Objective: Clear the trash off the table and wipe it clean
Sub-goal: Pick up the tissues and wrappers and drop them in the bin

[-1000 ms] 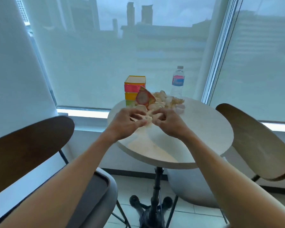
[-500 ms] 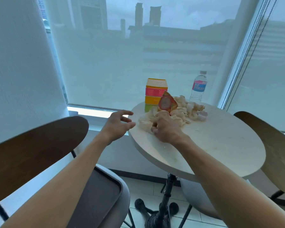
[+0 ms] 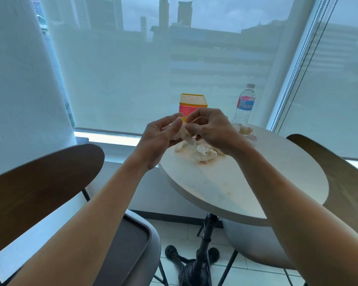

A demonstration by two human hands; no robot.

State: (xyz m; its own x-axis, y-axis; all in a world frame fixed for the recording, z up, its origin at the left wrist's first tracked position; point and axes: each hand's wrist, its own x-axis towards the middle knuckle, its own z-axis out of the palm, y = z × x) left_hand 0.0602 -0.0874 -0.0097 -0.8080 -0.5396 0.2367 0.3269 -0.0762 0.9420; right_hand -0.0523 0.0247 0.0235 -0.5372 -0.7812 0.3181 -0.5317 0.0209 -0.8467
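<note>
A round pale table (image 3: 246,188) carries a heap of crumpled white tissues (image 3: 203,154) near its far left edge, with orange-brown stains around them. My left hand (image 3: 159,137) and my right hand (image 3: 213,129) are raised just above the heap and both pinch one crumpled tissue (image 3: 184,134) between them. More crumpled trash (image 3: 245,130) lies behind my right wrist. The red snack wrapper seen earlier is hidden behind my hands.
A yellow and pink box (image 3: 192,104) and a clear water bottle (image 3: 244,105) stand at the table's far edge by the window blind. A brown-backed chair (image 3: 39,188) is at my left, another chair (image 3: 339,178) at the right. Tiled floor below.
Both hands have risen off the table and come together, lifting a tissue from the heap. The left hand, open beside the table before, now pinches it. The camera has moved closer.
</note>
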